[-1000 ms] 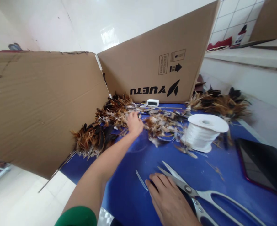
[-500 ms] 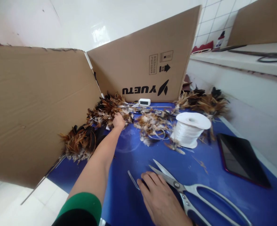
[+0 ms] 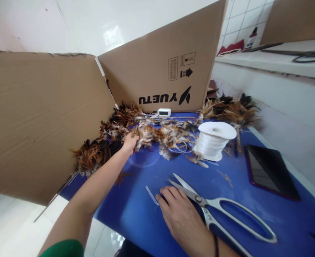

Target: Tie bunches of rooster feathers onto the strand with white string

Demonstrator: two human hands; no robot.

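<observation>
Just left of the frame's centre, the left hand [image 3: 130, 143] pinches brown-and-white feathers [image 3: 147, 135]. At lower centre, the right hand [image 3: 180, 214] lies palm-down, fingers loosely extended, between a pale strip [image 3: 151, 195] and parted scissors [image 3: 200, 200] on the blue tabletop [image 3: 132, 210].

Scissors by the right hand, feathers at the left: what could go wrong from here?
1. The scissors lie with blades apart, close beside the right hand; a careless shift might nick a finger.
2. The left hand is among loose feathers; pulling some could drag others along.
3. The strip lies near the right hand's fingertips and might get brushed aside.
</observation>
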